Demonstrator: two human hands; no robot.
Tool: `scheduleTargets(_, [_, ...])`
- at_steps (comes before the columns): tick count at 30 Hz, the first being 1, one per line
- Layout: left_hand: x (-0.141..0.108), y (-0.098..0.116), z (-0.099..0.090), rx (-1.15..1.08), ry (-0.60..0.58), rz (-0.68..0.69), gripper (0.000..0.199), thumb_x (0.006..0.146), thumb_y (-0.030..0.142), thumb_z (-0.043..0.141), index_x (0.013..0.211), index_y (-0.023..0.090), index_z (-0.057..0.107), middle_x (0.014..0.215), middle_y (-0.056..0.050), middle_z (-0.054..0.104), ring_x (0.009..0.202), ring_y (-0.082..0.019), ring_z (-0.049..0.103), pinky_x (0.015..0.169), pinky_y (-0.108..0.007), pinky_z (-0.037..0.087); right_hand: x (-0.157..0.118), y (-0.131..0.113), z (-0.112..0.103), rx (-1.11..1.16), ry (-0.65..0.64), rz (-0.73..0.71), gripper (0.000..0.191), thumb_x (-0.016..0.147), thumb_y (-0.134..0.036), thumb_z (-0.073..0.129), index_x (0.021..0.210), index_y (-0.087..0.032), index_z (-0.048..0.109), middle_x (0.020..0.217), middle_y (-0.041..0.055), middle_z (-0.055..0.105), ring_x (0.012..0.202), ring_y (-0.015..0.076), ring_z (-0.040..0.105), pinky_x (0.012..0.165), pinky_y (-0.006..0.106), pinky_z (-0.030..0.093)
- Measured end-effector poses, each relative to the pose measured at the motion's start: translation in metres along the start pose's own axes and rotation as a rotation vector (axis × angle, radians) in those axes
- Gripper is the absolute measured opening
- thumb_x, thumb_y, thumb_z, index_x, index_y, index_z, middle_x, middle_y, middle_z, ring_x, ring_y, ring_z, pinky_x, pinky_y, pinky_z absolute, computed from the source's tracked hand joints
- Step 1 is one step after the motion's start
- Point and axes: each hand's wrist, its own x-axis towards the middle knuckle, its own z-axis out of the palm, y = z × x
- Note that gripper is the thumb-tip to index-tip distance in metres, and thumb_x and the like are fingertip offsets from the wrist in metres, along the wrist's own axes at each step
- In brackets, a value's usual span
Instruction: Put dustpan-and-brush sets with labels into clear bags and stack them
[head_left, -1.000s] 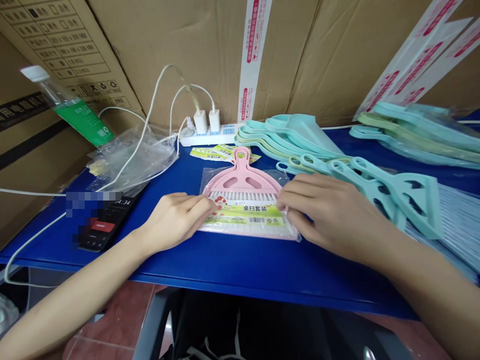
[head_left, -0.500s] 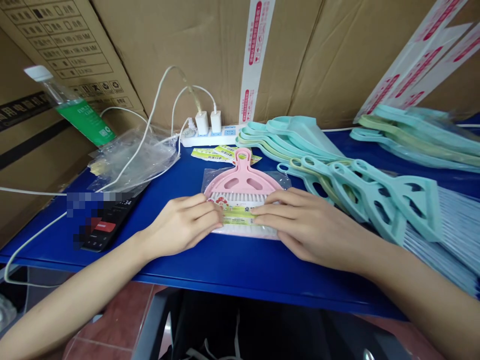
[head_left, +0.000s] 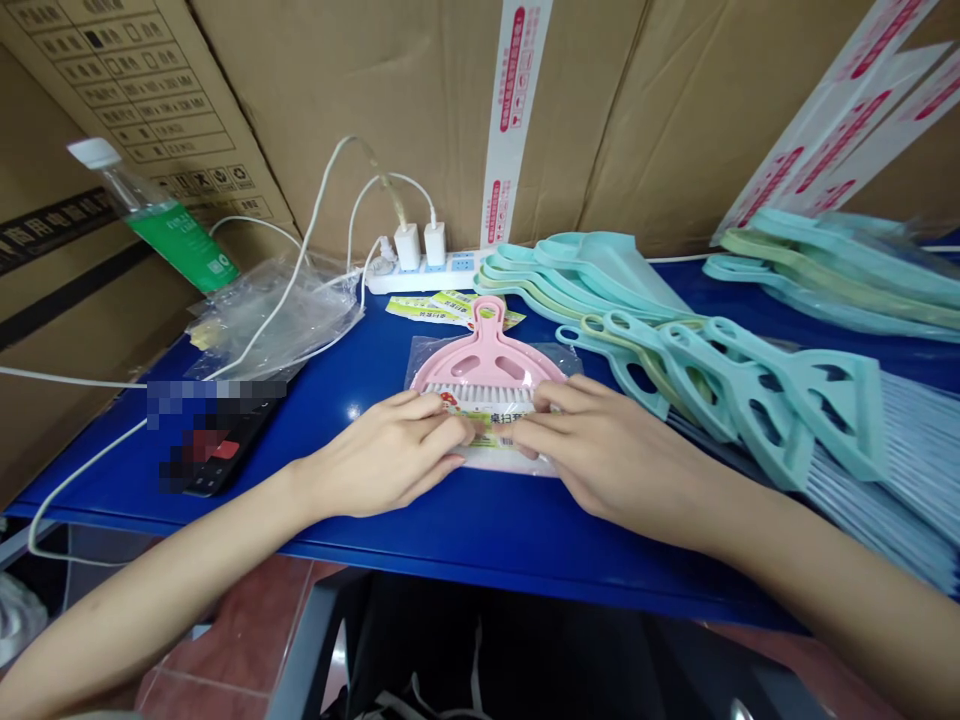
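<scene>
A pink brush-and-dustpan set (head_left: 487, 365) in a clear plastic bag (head_left: 568, 352) lies flat near the front middle of the blue table (head_left: 465, 525), handle pointing far. Across its near end runs a yellow-green label card (head_left: 491, 425), inside or on the bag; which cannot be told. The left hand (head_left: 382, 462) and the right hand (head_left: 611, 455) both rest palm down on that end, fingers stretched flat and nearly meeting over the label, pressing rather than gripping anything.

Just beyond the handle lie loose label cards (head_left: 442, 305), and behind them a white power strip (head_left: 427, 275) with two chargers plugged in. To the right is a stack of teal dustpans (head_left: 577, 270), with a row of teal brushes (head_left: 750, 385) nearer. At far left a heap of empty clear bags (head_left: 277, 315) sits under white cables, beside a tilted plastic bottle (head_left: 161, 225) with a green label. Cardboard boxes (head_left: 420, 90) wall the back.
</scene>
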Motion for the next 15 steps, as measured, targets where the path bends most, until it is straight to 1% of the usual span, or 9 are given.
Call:
scheduleTargets(3, [0.001, -0.001, -0.001, 0.022, 0.011, -0.016, 0.027, 0.103, 0.023, 0.031, 0.099, 0.016, 0.057, 0.082, -0.005, 0.066, 0.074, -0.018, 0.054, 0.075, -0.032, 0.048, 0.001, 0.000, -0.005, 0.016, 0.005, 0.056, 0.035, 0.073, 0.006, 0.043, 0.073, -0.019, 0.067, 0.064, 0.0027, 0.061, 0.067, 0.0189, 0.051, 0.066, 0.031, 0.035])
scheduleTargets(8, [-0.001, -0.003, -0.003, -0.004, -0.008, -0.046, 0.028, 0.103, 0.024, 0.032, 0.098, 0.017, 0.059, 0.084, -0.004, 0.069, 0.072, -0.018, 0.052, 0.071, -0.032, 0.043, -0.002, 0.004, -0.013, 0.040, -0.046, 0.164, 0.036, 0.076, 0.001, 0.041, 0.067, -0.022, 0.068, 0.063, 0.0029, 0.057, 0.062, 0.0175, 0.048, 0.064, 0.031, 0.032])
scheduleTargets(10, [-0.002, -0.005, -0.004, -0.022, 0.000, -0.055, 0.028, 0.104, 0.024, 0.032, 0.099, 0.018, 0.059, 0.085, -0.004, 0.070, 0.072, -0.018, 0.051, 0.069, -0.032, 0.041, -0.006, 0.008, -0.017, 0.037, -0.053, 0.179, 0.036, 0.075, 0.001, 0.041, 0.061, -0.022, 0.065, 0.059, 0.0017, 0.053, 0.059, 0.0168, 0.046, 0.063, 0.031, 0.031])
scheduleTargets(12, [-0.003, -0.006, -0.005, -0.034, 0.017, -0.068, 0.028, 0.104, 0.024, 0.032, 0.098, 0.018, 0.059, 0.082, -0.004, 0.068, 0.072, -0.018, 0.051, 0.067, -0.032, 0.039, -0.009, 0.011, -0.020, 0.030, -0.061, 0.178, 0.034, 0.074, 0.000, 0.041, 0.057, -0.023, 0.061, 0.056, 0.0007, 0.048, 0.057, 0.0164, 0.043, 0.062, 0.031, 0.031])
scheduleTargets(15, [-0.006, -0.009, -0.008, -0.041, 0.041, -0.095, 0.030, 0.103, 0.023, 0.032, 0.093, 0.018, 0.059, 0.076, -0.003, 0.065, 0.070, -0.018, 0.050, 0.065, -0.031, 0.038, -0.014, 0.016, -0.024, 0.022, -0.073, 0.184, 0.034, 0.075, -0.001, 0.042, 0.056, -0.023, 0.059, 0.055, 0.0000, 0.047, 0.056, 0.0159, 0.043, 0.062, 0.031, 0.033])
